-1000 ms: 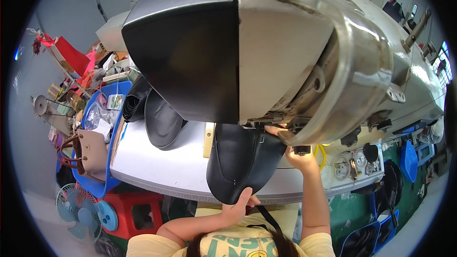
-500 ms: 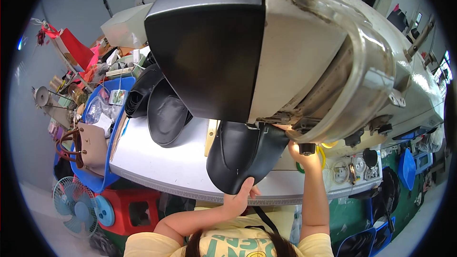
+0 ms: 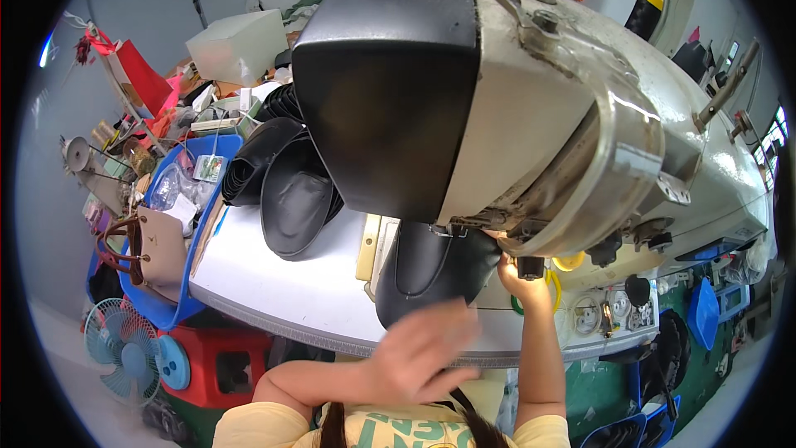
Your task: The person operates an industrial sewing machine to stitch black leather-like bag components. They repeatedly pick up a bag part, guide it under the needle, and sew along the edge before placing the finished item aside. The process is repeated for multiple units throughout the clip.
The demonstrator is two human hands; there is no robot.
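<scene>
Workpiece: the black piece (image 3: 435, 272) is at the centre, over the table (image 3: 257, 282), with its far edge under the machine (image 3: 502, 108) and its rounded near edge toward me. A small metal fitting (image 3: 448, 233) shows at that far edge.

Right hand: my right hand (image 3: 521, 282) is at the right edge of the piece. Part of the machine hides my fingertips, so I cannot tell whether they pinch the piece or only rest against it.

Left hand: my left hand (image 3: 423, 353) is over the near edge of the piece. It is blurred; thumb and fingers stand wide apart, and nothing shows between them. Contact with the piece cannot be confirmed.

Progress: a curved line (image 3: 412, 294), which I take to be a seam or raised edge, loops toward me across the piece. I judge this piece to be partway through: its outline is formed, but it is not yet clear of the machine. The machine covers the far part, so what remains there cannot be read.

Adjacent stock: a folded piece (image 3: 294, 211) lies on the left of the table, well apart from my hands, with a black roll (image 3: 245, 178) just to its left. I cannot tell whether these are worked or waiting.
</scene>
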